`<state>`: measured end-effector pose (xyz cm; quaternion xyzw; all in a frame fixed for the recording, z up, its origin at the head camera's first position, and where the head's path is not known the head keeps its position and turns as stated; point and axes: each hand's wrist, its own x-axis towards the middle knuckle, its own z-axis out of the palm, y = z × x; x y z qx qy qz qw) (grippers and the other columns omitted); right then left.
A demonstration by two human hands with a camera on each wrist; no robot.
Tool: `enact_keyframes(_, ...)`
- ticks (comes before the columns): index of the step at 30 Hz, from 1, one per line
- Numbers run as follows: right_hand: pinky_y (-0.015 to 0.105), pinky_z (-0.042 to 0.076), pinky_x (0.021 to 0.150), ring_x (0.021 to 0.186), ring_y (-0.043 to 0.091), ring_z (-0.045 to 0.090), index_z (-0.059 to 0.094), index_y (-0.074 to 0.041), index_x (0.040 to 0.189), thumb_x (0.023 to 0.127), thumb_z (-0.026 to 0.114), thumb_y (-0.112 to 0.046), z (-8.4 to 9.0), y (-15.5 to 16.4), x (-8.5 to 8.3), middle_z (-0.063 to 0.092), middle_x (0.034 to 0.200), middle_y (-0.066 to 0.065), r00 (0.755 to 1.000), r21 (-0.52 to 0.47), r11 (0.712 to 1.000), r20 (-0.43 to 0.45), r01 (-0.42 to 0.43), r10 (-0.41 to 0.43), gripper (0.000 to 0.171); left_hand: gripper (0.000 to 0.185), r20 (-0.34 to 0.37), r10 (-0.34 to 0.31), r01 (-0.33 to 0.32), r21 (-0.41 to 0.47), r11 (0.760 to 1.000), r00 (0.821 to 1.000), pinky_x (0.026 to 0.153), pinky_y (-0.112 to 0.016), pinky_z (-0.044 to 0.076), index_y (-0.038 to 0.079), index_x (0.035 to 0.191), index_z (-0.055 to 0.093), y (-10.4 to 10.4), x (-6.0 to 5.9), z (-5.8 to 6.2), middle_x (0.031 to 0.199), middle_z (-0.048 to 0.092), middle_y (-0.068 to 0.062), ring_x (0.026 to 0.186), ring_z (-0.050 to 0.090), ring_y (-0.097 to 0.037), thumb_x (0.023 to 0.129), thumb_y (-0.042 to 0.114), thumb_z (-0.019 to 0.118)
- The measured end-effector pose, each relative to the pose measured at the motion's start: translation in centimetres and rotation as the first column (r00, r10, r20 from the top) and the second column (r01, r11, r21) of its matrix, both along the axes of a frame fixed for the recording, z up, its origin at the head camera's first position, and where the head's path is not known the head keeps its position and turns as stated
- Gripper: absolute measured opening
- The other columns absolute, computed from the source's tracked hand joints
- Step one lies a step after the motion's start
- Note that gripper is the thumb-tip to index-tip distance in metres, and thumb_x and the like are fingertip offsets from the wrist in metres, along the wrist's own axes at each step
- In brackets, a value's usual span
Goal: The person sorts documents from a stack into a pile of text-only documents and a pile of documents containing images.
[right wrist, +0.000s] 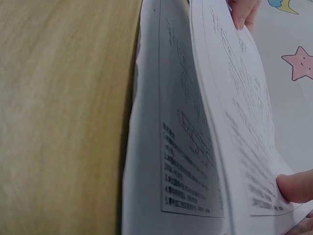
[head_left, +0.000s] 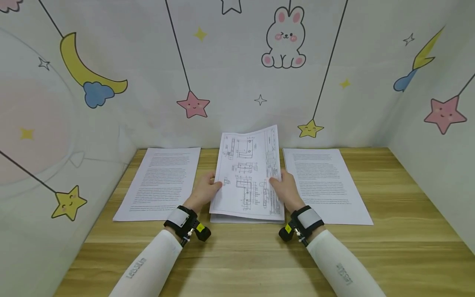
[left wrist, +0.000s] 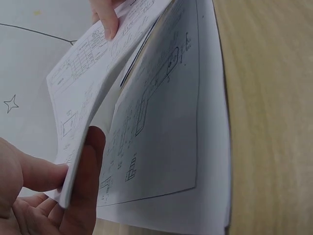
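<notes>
A thin stack of technical drawing sheets (head_left: 246,173) is lifted off the wooden table (head_left: 237,255), its far edge raised. My left hand (head_left: 214,184) pinches its left edge, thumb on top. My right hand (head_left: 277,181) pinches the right edge the same way. In the left wrist view my thumb (left wrist: 87,186) presses the lifted sheets (left wrist: 93,93) above another drawing sheet (left wrist: 161,122) lying flat. In the right wrist view my thumb (right wrist: 296,188) sits on the lifted sheets (right wrist: 239,122), with a flat drawing sheet (right wrist: 181,142) underneath.
A printed text page (head_left: 159,183) lies on the table to the left of the stack, and another text page (head_left: 326,185) lies to the right. Cartoon-patterned walls (head_left: 237,74) close in the table at the back and both sides.
</notes>
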<state>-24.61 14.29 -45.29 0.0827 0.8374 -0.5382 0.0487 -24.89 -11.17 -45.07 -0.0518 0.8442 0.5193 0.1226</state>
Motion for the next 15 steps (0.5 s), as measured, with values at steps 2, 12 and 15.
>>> enact_keyframes(2, 0.024, 0.049, 0.065, 0.082, 0.018, 0.063, 0.051, -0.004, 0.135, 0.102, 0.051, -0.021, -0.13, 0.04, -0.04, 0.063, 0.111, 0.016, 1.000, 0.007, 1.000, -0.009, -0.003, 0.003, 0.037, 0.048, 0.006, 0.004, -0.004, -0.001, 1.000, 1.000, 0.087, -0.037, 0.057, 0.008, 0.147, 0.041, 0.00, 0.08, -0.06, 0.134, 0.060, -0.018, 0.112, 0.065, -0.029, 0.102, 0.022, 0.051)
enact_keyframes(12, 0.024, 0.052, 0.065, 0.081, 0.019, 0.067, 0.057, -0.005, 0.134, 0.097, 0.058, -0.016, -0.76, 0.45, -0.03, 0.068, 0.112, 0.018, 0.999, 0.067, 0.997, -0.027, -0.029, 0.031, 0.039, 0.045, -0.015, -0.009, 0.007, -0.081, 0.997, 1.000, 0.074, -0.027, 0.055, 0.004, 0.139, 0.055, 0.10, 0.23, -0.43, 0.121, 0.068, -0.018, 0.097, 0.068, -0.023, 0.097, 0.019, 0.059)
enact_keyframes(15, 0.026, 0.053, 0.068, 0.084, 0.020, 0.067, 0.057, -0.003, 0.134, 0.096, 0.060, -0.016, -0.97, 0.47, -0.12, 0.068, 0.115, 0.019, 0.998, 0.127, 0.990, -0.035, -0.054, 0.058, 0.041, 0.043, -0.016, -0.020, 0.017, -0.121, 0.993, 1.000, 0.071, -0.025, 0.053, 0.004, 0.136, 0.057, 0.07, 0.13, -0.55, 0.117, 0.069, -0.017, 0.092, 0.067, -0.020, 0.096, 0.020, 0.060)
